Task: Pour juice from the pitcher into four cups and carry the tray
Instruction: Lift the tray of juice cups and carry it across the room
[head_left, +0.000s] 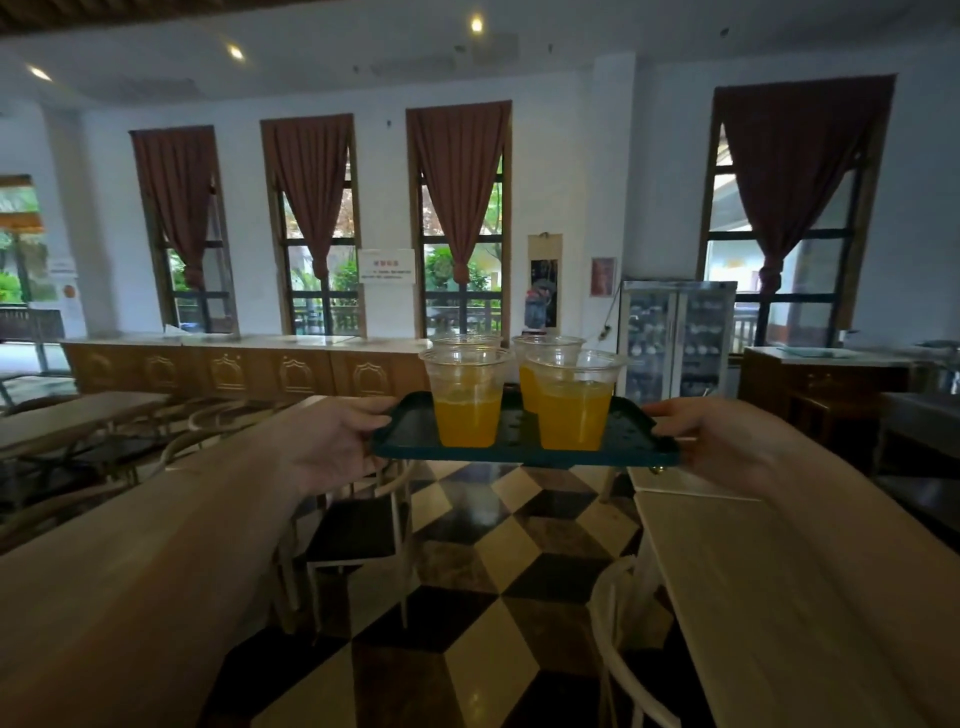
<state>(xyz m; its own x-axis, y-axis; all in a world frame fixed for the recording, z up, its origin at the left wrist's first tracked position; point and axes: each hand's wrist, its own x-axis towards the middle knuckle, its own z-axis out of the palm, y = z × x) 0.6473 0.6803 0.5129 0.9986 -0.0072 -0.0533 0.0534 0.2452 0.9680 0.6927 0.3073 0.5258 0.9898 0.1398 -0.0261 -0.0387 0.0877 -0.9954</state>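
Out in front at chest height, dead center of the view, the dark green tray (524, 451) is up in the air over a checkered floor (483, 613), held level between both arms. The person's left hand (332, 441) has the tray's 9 o'clock end, thumb lying on top of the rim and fingers curled under it. The right hand (722, 441) does the same at the 3 o'clock end, thumb on top, fingers wrapped round the edge, so both are gripping the tray.

Four clear plastic cups sit on it in a tight bunch. The front left cup (466, 397) and the front right cup (574, 402) each have orange juice up to about halfway. The back right cup (540, 358) also shows juice behind the front one. The back left cup (467, 341) is mostly hidden, only its rim shows, so can't tell how full it is.

Round the room: a light wooden table (779, 597) at 4 o'clock, a white chair (623, 649) beside it at 5, a dark-seated chair (358, 535) under the tray at 7. A glass-door cabinet (675, 338) stands at 2 o'clock, and tall windows with reddish-brown curtains (457, 171) run along the far wall at 12.
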